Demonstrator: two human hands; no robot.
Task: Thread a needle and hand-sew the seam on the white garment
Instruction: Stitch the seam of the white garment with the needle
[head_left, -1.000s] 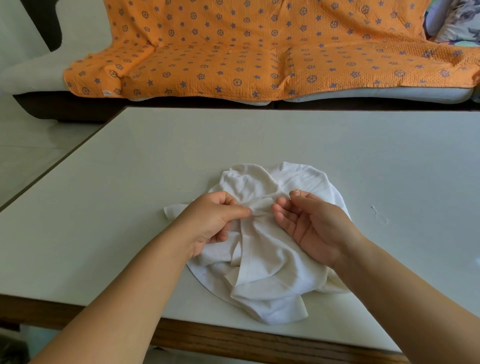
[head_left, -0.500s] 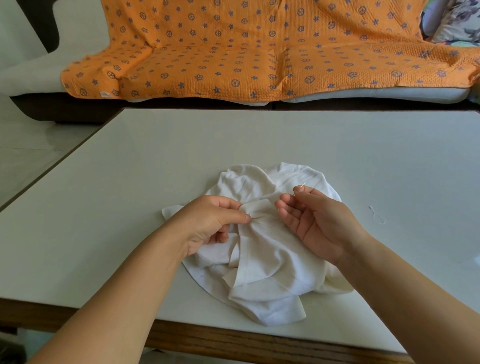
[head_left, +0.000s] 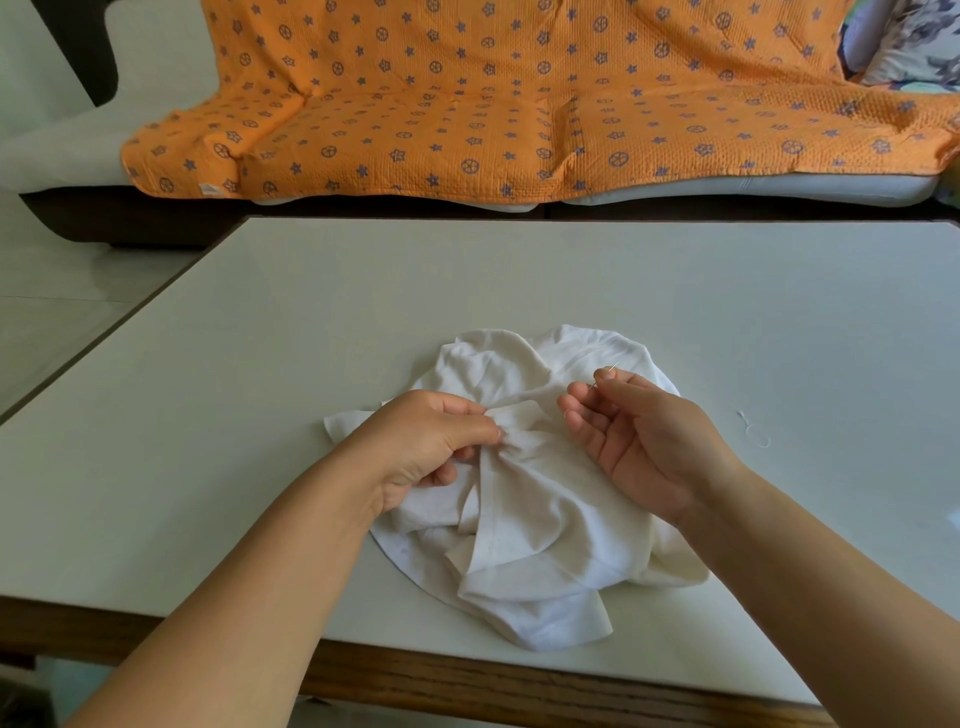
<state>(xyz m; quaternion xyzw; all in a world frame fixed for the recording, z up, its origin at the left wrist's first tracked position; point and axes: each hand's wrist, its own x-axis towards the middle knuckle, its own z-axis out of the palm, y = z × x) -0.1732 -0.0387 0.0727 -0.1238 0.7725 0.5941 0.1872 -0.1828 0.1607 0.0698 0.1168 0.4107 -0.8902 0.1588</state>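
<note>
A crumpled white garment (head_left: 530, 551) lies on the white table (head_left: 260, 415) near its front edge. My left hand (head_left: 426, 441) pinches a fold of the garment between thumb and forefinger. My right hand (head_left: 639, 431) is a little to the right of that fold, palm turned up, and pinches a thin needle (head_left: 607, 375) between thumb and forefinger, the needle's tip pointing up and away. No thread can be made out between the needle and the cloth.
A short loose piece of white thread (head_left: 753, 431) lies on the table right of the garment. Behind the table stands a sofa under an orange patterned blanket (head_left: 519, 104). The table's wooden front edge (head_left: 467, 686) runs close to my arms.
My right hand has moved to the right and slightly up, away from the pinched fold, with the needle in it. My left hand keeps its hold on the fold.
</note>
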